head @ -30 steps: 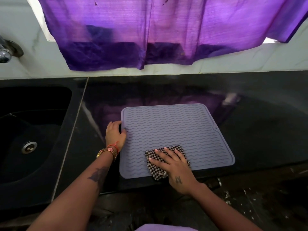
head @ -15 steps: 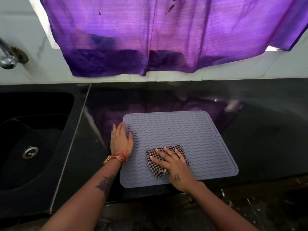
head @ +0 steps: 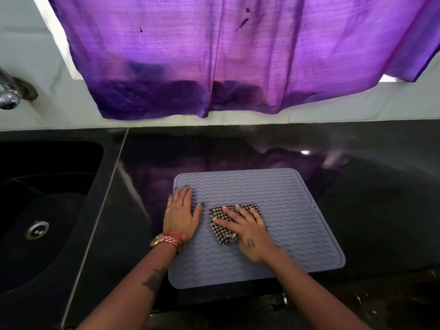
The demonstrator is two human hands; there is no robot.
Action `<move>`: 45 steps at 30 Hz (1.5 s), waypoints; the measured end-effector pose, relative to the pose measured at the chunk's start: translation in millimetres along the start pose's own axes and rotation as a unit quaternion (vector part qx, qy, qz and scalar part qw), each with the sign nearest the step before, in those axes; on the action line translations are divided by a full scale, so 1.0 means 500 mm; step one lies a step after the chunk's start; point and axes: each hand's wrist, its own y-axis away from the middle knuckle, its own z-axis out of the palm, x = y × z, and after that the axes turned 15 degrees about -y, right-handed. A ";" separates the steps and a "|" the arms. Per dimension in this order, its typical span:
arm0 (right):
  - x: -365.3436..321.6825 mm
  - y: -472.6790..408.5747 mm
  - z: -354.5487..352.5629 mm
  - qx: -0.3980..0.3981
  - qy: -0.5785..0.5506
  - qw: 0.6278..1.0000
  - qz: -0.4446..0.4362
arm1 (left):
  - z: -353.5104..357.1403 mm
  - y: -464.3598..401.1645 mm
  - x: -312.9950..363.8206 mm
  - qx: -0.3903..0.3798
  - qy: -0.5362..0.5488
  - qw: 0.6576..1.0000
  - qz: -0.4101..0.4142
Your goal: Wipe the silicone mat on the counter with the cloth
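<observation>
Head view: we see the silicone mat (head: 285,210) lying flat on the black counter (head: 369,186), well to the right of the sink (head: 47,210), with the checked cloth (head: 221,228) near the mat's middle, toward its left edge. To wipe well, we judge that even downward pressure and overlapping strokes along the wavy ridges are needed while the mat is pinned. Our left hand (head: 181,216) lies flat with fingers together on the mat's left edge, and our right hand (head: 245,231) presses the cloth with fingers spread, gripping nothing.
</observation>
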 end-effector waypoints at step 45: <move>0.061 -0.285 -0.192 -0.013 -0.242 0.969 0.051 | 0.001 0.000 0.008 0.009 -0.034 0.999 0.005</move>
